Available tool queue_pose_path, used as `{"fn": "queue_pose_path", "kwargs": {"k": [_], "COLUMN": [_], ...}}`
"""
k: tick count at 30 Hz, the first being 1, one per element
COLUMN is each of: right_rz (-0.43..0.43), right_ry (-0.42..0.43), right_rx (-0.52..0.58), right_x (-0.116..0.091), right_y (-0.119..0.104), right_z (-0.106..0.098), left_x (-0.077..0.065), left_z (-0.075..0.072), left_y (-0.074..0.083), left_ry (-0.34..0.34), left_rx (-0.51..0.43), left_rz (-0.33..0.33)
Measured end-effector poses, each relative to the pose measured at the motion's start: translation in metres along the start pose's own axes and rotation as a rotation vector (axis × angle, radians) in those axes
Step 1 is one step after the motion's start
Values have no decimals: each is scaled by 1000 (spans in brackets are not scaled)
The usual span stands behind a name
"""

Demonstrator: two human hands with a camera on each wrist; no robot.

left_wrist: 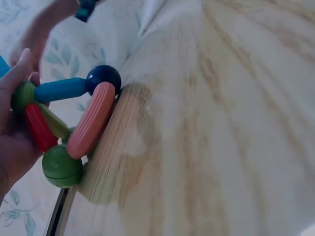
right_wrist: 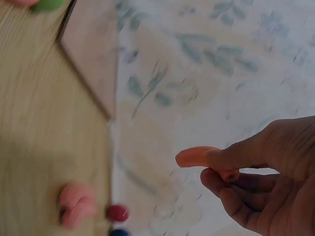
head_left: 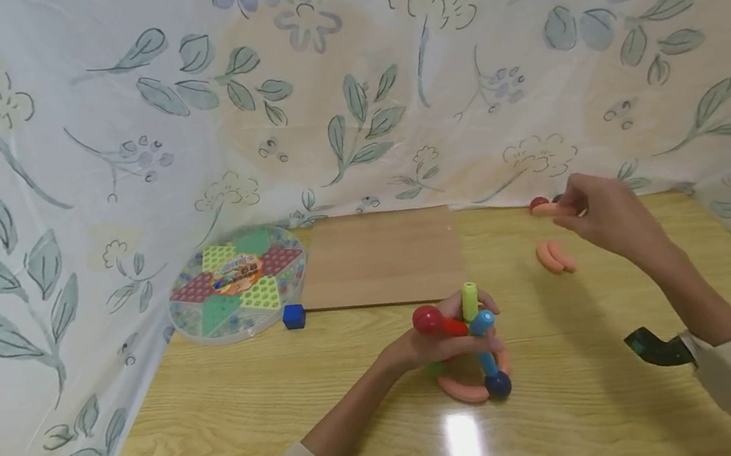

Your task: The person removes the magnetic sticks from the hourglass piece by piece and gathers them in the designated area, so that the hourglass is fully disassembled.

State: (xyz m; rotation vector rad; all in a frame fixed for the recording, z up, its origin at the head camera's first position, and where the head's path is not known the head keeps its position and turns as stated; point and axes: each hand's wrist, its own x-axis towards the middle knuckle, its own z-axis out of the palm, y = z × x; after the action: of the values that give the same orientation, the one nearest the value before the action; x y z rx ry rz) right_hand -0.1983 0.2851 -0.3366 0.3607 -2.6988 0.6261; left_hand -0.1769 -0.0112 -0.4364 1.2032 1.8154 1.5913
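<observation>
My left hand point(head_left: 419, 348) grips a build of magnetic rods and balls low over the wooden table, thumb on the near side and fingers behind. In it show a red ball point(head_left: 428, 319), a light green rod point(head_left: 469, 301), a dark blue ball point(head_left: 498, 385) and a curved orange rod point(head_left: 462, 388). From the left wrist view, a green ball point(left_wrist: 62, 166) and red rod point(left_wrist: 40, 127) appear at its lower side. My right hand point(head_left: 608, 215), raised at the far right, pinches a curved orange rod point(right_wrist: 194, 156) between thumb and fingers; a second orange end point(right_wrist: 230, 175) shows beneath the thumb.
Two curved orange rods point(head_left: 555, 257) lie together below my right hand. Behind it sit a dark red ball point(head_left: 538, 204) and a dark blue one. A brown board point(head_left: 380, 257), a round Chinese checkers set point(head_left: 239, 282) and a blue cube point(head_left: 294, 317) are farther left. Floral cloth point(head_left: 347, 104) hangs behind.
</observation>
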Motion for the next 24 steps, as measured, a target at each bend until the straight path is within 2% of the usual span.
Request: {"fn": "queue_pose_path", "kwargs": {"k": [5, 12, 17, 24], "right_rz": [86, 132, 151, 138], "right_ry": [-64, -87, -161, -293], "right_rx": [-53, -35, -9, -5], "right_x": [-3, -15, -17, -12], "right_y": [51, 104, 118, 117], "right_z": [9, 41, 55, 52], "left_x": [7, 11, 13, 17], "left_z": [-2, -4, -2, -1], "left_y": [-15, -19, -21, -23], "left_ry": [15, 28, 37, 11], "left_rx": [-7, -14, -46, -36], "left_rz": [13, 18, -8, -2]}}
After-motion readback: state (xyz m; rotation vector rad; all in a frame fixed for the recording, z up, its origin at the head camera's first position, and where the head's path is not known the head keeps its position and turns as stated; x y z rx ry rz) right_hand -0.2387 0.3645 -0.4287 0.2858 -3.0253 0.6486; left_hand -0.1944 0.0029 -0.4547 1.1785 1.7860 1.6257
